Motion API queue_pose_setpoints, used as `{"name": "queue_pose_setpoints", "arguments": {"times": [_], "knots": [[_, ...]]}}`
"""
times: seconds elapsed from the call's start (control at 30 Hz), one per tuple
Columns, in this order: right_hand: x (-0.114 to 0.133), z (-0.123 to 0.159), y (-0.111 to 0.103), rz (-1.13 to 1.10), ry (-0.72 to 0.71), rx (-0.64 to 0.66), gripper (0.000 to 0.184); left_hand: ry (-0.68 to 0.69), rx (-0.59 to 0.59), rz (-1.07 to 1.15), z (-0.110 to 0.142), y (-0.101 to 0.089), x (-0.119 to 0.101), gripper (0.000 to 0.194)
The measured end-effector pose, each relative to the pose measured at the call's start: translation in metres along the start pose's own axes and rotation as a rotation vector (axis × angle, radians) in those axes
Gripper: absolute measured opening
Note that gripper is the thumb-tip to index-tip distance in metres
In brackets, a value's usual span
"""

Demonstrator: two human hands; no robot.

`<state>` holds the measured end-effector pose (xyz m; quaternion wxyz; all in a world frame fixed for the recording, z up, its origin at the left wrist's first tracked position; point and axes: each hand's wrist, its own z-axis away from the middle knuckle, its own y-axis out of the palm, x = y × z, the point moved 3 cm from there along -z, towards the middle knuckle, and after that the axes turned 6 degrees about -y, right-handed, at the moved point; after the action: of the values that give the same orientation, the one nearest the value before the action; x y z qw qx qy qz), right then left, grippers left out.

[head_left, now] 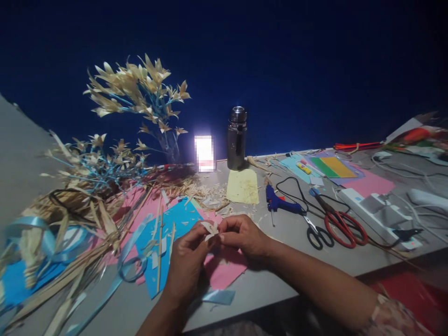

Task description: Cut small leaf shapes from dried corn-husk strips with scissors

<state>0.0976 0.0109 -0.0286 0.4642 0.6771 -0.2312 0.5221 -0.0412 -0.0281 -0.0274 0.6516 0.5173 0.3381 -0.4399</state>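
Left hand (189,249) and right hand (245,237) pinched a small pale flower (211,229) between their fingertips.
From my remote seat I saw it held over the bench (276,280), near a pink sheet (227,269); a blue glue gun (284,203) and red-handled scissors (345,229) lay to the right, a dark flask (237,142) stood beyond a yellow sheet (242,186), and blue-stemmed flowers (138,91) rose at the far left.

Pale flower (210,228) partly hidden by fingers (203,249), bright rectangle (205,153) blurred out
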Motion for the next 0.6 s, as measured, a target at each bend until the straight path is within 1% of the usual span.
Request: {"name": "queue_pose_setpoints", "arguments": {"times": [0.1,0.2,0.27,0.33,0.43,0.5,0.6], "knots": [[0.002,0.001,0.001,-0.005,0.026,0.007,0.019,0.026,0.009,-0.043,0.001,0.002,-0.004,0.011],[0.004,0.001,0.0,0.018,0.026,-0.004,0.016,0.113,-0.024,-0.149,0.003,0.003,-0.01,0.01],[0.004,0.001,-0.001,0.038,0.014,-0.004,0.014,0.223,-0.078,-0.256,0.005,0.003,-0.016,0.006],[0.002,0.0,-0.003,0.056,0.011,0.008,0.012,0.363,-0.123,-0.385,0.007,0.003,-0.021,0.006],[-0.001,-0.001,-0.005,0.046,0.007,0.031,0.012,0.537,-0.138,-0.525,0.01,0.004,-0.025,0.011],[-0.003,-0.002,-0.007,0.025,0.006,0.039,0.014,0.587,-0.142,-0.552,0.011,0.005,-0.026,0.013],[-0.005,-0.003,-0.01,-0.003,0.023,0.044,0.017,0.596,-0.15,-0.57,0.011,0.007,-0.027,0.014]]}}
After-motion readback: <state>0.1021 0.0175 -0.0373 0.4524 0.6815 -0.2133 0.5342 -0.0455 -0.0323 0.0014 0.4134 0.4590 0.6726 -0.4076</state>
